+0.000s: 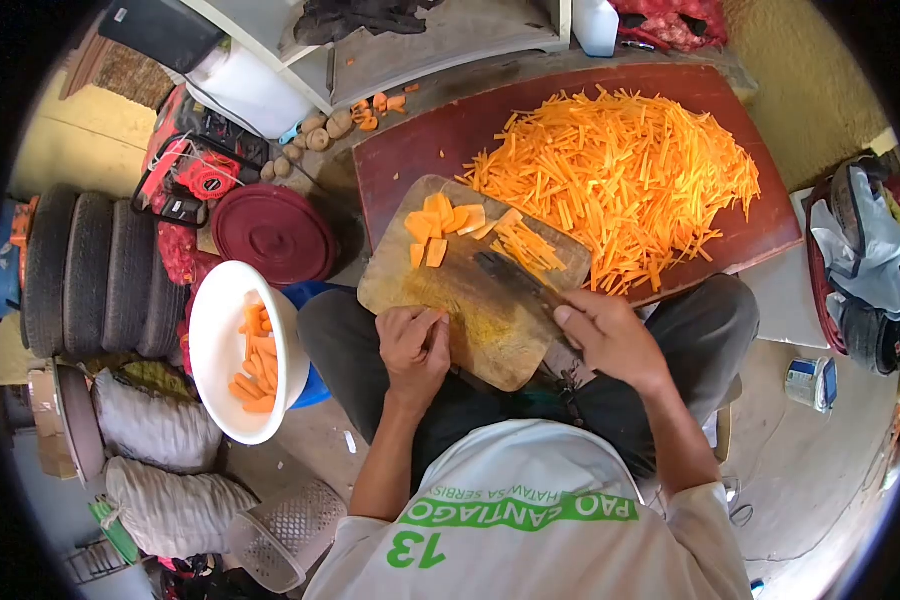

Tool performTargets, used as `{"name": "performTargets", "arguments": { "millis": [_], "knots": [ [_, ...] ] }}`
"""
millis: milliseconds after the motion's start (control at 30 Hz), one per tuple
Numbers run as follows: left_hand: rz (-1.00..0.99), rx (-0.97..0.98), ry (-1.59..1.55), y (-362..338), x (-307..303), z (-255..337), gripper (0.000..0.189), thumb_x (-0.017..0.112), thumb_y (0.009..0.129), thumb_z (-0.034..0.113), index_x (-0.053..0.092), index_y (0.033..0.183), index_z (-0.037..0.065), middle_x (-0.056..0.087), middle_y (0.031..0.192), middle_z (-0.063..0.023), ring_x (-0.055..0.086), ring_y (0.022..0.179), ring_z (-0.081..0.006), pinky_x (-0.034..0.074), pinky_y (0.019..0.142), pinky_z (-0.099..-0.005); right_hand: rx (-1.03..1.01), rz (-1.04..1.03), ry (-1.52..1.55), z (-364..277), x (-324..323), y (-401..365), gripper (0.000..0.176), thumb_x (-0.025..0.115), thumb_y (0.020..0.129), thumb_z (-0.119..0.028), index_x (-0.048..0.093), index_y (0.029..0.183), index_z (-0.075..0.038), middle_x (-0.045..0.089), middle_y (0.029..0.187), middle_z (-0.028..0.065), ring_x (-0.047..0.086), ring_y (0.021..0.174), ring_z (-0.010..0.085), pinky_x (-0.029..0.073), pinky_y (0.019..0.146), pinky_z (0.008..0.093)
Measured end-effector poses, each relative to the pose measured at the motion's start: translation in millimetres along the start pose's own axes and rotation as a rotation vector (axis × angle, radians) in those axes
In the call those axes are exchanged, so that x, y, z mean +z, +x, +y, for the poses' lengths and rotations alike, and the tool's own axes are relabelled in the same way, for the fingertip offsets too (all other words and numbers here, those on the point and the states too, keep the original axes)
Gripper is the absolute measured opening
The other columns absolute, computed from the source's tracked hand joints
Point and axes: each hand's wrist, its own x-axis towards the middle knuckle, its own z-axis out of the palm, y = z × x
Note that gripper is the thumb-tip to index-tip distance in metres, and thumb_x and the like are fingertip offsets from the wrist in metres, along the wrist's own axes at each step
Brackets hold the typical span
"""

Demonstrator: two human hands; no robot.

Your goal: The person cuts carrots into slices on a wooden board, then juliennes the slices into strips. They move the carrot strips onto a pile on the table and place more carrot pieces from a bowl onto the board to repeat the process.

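My right hand (605,338) is wrapped round the handle of a dark knife (515,280), its blade over the wooden cutting board (390,270). At the board's lower left edge, my left hand (413,345) has its fingers pinched together, with a small bit of orange at the fingertips that I cannot make out. Flat carrot slices (435,222) lie on the upper left of the board, and cut carrot strips (530,246) lie at its upper right. Beyond it, a large heap of carrot strips (620,180) covers much of the dark red table (400,150).
A white basin (205,340) holding carrot pieces (260,375) stands at the left. Near it are a dark red lid (273,232), tires (90,270) and sacks (160,420). A plastic basket (285,530) is at lower left, a small tub (810,384) at right.
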Motion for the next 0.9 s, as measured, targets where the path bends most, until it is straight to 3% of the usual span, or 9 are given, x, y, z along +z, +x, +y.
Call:
{"name": "performTargets", "arguments": {
  "millis": [100,200,267,300,400,433,533,733,900],
  "knots": [
    [-0.063,-0.019,-0.035,16,2,11,0.018,0.087,0.088,-0.002,0.081,0.104,0.004,0.076,0.097,-0.0106,0.072,0.093,-0.0301,0.054,0.089,-0.0397,-0.066,0.008,-0.101,-2,-25,-1,0.033,0.073,0.106,-0.022,0.074,0.128,0.002,0.074,0.093,0.0277,0.077,0.082,0.0399,0.059,0.077,0.0463],
    [-0.092,-0.048,-0.137,50,7,24,0.022,0.088,0.089,0.0,0.081,0.109,0.002,0.077,0.104,-0.0125,0.074,0.099,-0.0315,0.056,0.092,-0.0389,-0.365,0.087,-0.273,-1,-30,-3,0.033,0.077,0.102,-0.024,0.074,0.126,0.0,0.075,0.095,0.0251,0.078,0.087,0.0407,0.06,0.078,0.0483],
    [-0.11,-0.041,-0.275,81,9,30,0.026,0.089,0.089,0.002,0.081,0.114,0.001,0.078,0.109,-0.0143,0.075,0.102,-0.0322,0.057,0.095,-0.0377,-0.448,0.104,-0.316,2,-25,-3,0.035,0.08,0.1,-0.025,0.073,0.124,-0.001,0.076,0.096,0.0236,0.078,0.09,0.041,0.061,0.078,0.05],
    [-0.189,-0.093,-0.372,94,9,34,0.037,0.091,0.085,0.004,0.081,0.121,0.002,0.077,0.117,-0.0143,0.074,0.11,-0.0326,0.056,0.101,-0.0383,-0.493,0.11,-0.338,5,-21,-2,0.036,0.081,0.099,-0.026,0.073,0.123,-0.002,0.077,0.096,0.0228,0.078,0.091,0.0412,0.062,0.078,0.0508],
    [-0.413,0.124,-0.179,131,16,40,0.045,0.093,0.08,0.005,0.082,0.124,0.005,0.076,0.124,-0.0134,0.072,0.116,-0.0335,0.055,0.106,-0.0419,-0.564,0.163,-0.526,14,-3,-5,0.037,0.083,0.097,-0.028,0.07,0.12,-0.002,0.078,0.097,0.0208,0.078,0.09,0.0398,0.062,0.075,0.0505],
    [-0.531,0.087,-0.104,136,17,45,0.054,0.095,0.077,0.008,0.08,0.128,0.008,0.073,0.133,-0.0118,0.067,0.127,-0.0333,0.051,0.112,-0.043,-0.623,0.165,-0.571,15,-2,-6,0.038,0.082,0.097,-0.027,0.069,0.121,0.0,0.076,0.094,0.0178,0.077,0.083,0.0372,0.062,0.07,0.0487],
    [-0.691,0.046,-0.111,140,45,28,0.057,0.095,0.077,0.011,0.079,0.132,0.009,0.07,0.138,-0.0103,0.062,0.134,-0.0322,0.044,0.117,-0.0464,-0.701,0.209,-0.652,32,4,-9,0.037,0.08,0.096,-0.027,0.069,0.117,0.0,0.072,0.086,0.0126,0.075,0.077,0.0322,0.061,0.067,0.0461],
    [-0.654,0.225,0.182,145,71,28,0.052,0.094,0.08,0.016,0.079,0.13,0.011,0.07,0.136,-0.0055,0.061,0.134,-0.03,0.034,0.119,-0.0522,-0.647,0.181,-0.807,27,-3,-22,0.044,0.084,0.095,-0.028,0.068,0.126,-0.001,0.066,0.084,0.0065,0.072,0.075,0.0279,0.058,0.066,0.0442],
    [-0.443,0.206,0.064,152,63,20,0.04,0.093,0.084,0.016,0.082,0.122,0.012,0.072,0.13,-0.0045,0.064,0.126,-0.0287,0.036,0.117,-0.0496,-0.657,0.175,-0.774,25,-7,-21,0.032,0.075,0.1,-0.026,0.068,0.115,0.001,0.068,0.081,0.0083,0.074,0.073,0.0271,0.06,0.064,0.0423]
  ]
}}
